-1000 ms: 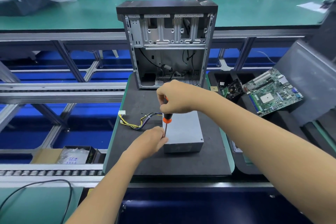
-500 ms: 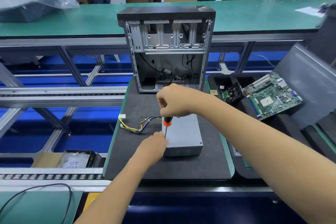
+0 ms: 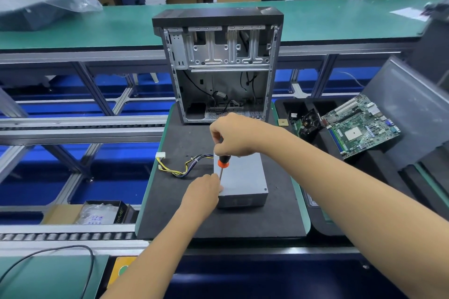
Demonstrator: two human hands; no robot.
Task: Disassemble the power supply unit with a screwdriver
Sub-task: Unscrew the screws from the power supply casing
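Black mat (image 3: 170, 213), right hand (image 3: 237, 137) gripping screwdriver (image 3: 223, 162) above power supply (image 3: 243, 179), left hand (image 3: 202, 192) pinching shaft

power supply unit (image 3: 244, 178) on mat (image 3: 189, 221) | case (image 3: 220, 65) behind | motherboard (image 3: 359, 126) right

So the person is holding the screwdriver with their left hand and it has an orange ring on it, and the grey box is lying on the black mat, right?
Not quite. The head view shows the right hand gripping the screwdriver by its handle; the left hand rests at the box's near left corner by the tip. The rest holds: the screwdriver has an orange ring, and the grey box lies on the black mat.
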